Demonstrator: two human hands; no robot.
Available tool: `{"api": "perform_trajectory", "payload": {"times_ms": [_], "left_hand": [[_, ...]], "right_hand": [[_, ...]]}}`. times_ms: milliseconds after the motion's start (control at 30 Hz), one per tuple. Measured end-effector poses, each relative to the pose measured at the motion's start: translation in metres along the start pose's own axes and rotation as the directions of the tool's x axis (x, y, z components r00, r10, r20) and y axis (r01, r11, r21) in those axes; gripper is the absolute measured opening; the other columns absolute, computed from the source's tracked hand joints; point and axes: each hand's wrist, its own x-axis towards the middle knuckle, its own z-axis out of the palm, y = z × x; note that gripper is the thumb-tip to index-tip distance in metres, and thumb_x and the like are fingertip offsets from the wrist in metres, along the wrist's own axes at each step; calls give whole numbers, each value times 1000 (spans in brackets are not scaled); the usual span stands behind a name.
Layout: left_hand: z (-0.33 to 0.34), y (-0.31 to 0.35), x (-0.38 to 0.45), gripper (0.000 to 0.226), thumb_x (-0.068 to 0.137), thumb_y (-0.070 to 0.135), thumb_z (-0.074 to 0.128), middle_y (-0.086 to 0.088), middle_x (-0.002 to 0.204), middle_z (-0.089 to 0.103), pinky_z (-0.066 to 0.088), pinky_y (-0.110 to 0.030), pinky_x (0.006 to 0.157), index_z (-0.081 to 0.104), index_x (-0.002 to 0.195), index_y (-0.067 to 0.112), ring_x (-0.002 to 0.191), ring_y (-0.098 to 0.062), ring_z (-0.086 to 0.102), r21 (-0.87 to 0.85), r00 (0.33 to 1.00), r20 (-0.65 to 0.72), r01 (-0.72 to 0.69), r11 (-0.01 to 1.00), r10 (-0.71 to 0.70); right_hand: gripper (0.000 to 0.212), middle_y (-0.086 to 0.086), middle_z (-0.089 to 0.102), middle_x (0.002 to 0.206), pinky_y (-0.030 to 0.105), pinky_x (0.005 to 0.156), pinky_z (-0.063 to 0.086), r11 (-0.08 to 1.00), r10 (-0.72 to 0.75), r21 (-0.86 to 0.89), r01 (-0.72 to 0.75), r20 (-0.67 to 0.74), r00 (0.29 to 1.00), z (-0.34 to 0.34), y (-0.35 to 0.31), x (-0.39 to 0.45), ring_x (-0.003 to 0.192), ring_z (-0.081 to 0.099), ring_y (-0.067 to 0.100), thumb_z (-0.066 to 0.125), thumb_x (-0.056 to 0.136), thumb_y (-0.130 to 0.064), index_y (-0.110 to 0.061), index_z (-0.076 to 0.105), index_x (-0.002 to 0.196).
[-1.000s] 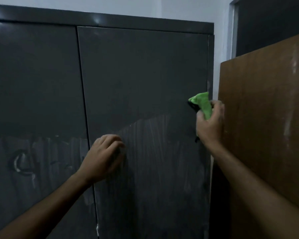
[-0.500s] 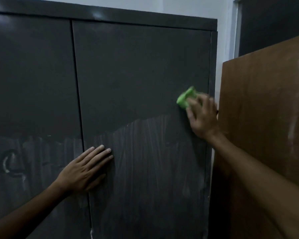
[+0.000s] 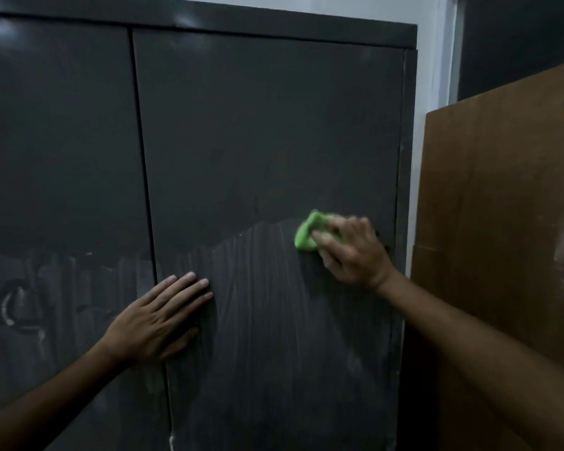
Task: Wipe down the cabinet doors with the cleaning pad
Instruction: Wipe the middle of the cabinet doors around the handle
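Pad (image 3: 308, 234) protrudes left of right hand (image 3: 350, 252) fingers curled gripping it; left hand (image 3: 158, 320) flat.

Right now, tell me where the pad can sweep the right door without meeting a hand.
Free: the right door above the cleaning pad, and the streaked stretch between left hand and right hand. Crowded: the seam under the left hand, and the door's right edge beside the brown board.

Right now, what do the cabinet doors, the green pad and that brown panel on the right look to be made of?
Cabinet doors: probably painted sheet metal, dark grey satin; soft glare patches along the top.
Green pad: soft cloth or sponge, matte; it bunches under the right hand.
Brown panel: likely wood board or laminate, smooth, with pale scuffs.
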Motion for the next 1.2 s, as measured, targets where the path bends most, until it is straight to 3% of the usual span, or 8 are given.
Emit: {"api": "perform_trajectory", "payload": {"times_ms": [100, 267, 467, 700, 900, 1067, 1133, 1200], "left_hand": [[0, 0, 0, 70, 101, 48, 49, -17, 162, 44, 15, -47, 131, 36, 159, 10, 155, -32, 30, 15, 1000, 18, -2, 1000, 1], [-1, 1, 1, 71, 100, 49, 48, -17, 161, 45, 15, -47, 130, 37, 158, 10, 154, -32, 31, 18, 1000, 26, 2, 1000, -3], [0, 2, 1, 71, 100, 49, 48, -17, 162, 43, 14, -47, 131, 35, 159, 10, 154, -32, 30, 21, 1000, 25, 2, 1000, -3], [0, 1, 0, 71, 101, 48, 50, -16, 163, 43, 17, -47, 131, 36, 159, 11, 156, -33, 29, 23, 1000, 13, 1, 1000, -1], [-5, 1, -3, 68, 103, 47, 50, -14, 165, 40, 23, -50, 128, 38, 159, 11, 156, -33, 30, 5, 999, 32, 16, 1000, -16], [-7, 6, -6, 66, 103, 45, 47, -15, 167, 35, 21, -50, 128, 37, 160, 13, 157, -33, 26, 11, 997, 62, 42, 999, -43], [-8, 6, -8, 64, 103, 43, 49, -16, 167, 36, 23, -51, 127, 41, 158, 12, 157, -33, 27, 2, 997, 43, 71, 997, -71], [-8, 6, -18, 63, 104, 41, 50, -15, 168, 34, 23, -51, 128, 43, 158, 10, 158, -32, 26, 4, 995, 17, 94, 996, -94]], "right_hand": [[32, 25, 63, 112, 49, 71, 49, 997, -15, -76, 15, 13, 1000, -21, 48, -8, 87, 59, 38, 57, 91, -28, -17, 55, 121], [27, 20, 54, 117, 49, 82, 52, 809, 565, 12, -587, -291, 772, -25, 88, 95, 100, 55, 32, 50, 99, -32, -16, 56, 120], [33, 21, 67, 113, 44, 70, 46, 993, -114, 38, 112, 32, 993, -3, -13, -1, 86, 61, 33, 68, 89, -25, -16, 68, 121], [31, 16, 59, 105, 45, 77, 44, 900, 435, 81, -428, -215, 875, -10, 11, 78, 91, 58, 34, 64, 92, -30, -19, 64, 122], [28, 13, 71, 102, 43, 71, 47, 966, -236, 110, 233, 16, 972, 2, -53, 28, 77, 62, 30, 66, 85, -31, -20, 78, 108], [30, 11, 59, 100, 43, 78, 39, 897, 441, 145, -418, -220, 870, 4, -32, 110, 88, 59, 32, 64, 88, -29, -20, 72, 115], [31, 13, 63, 104, 43, 77, 42, 938, 327, 189, -291, -197, 924, 20, -73, 100, 89, 60, 33, 64, 90, -28, -19, 73, 118], [29, 14, 68, 110, 43, 76, 45, 979, -103, 170, 115, -81, 991, 28, -112, 65, 88, 64, 32, 65, 91, -28, -20, 74, 117]]}}
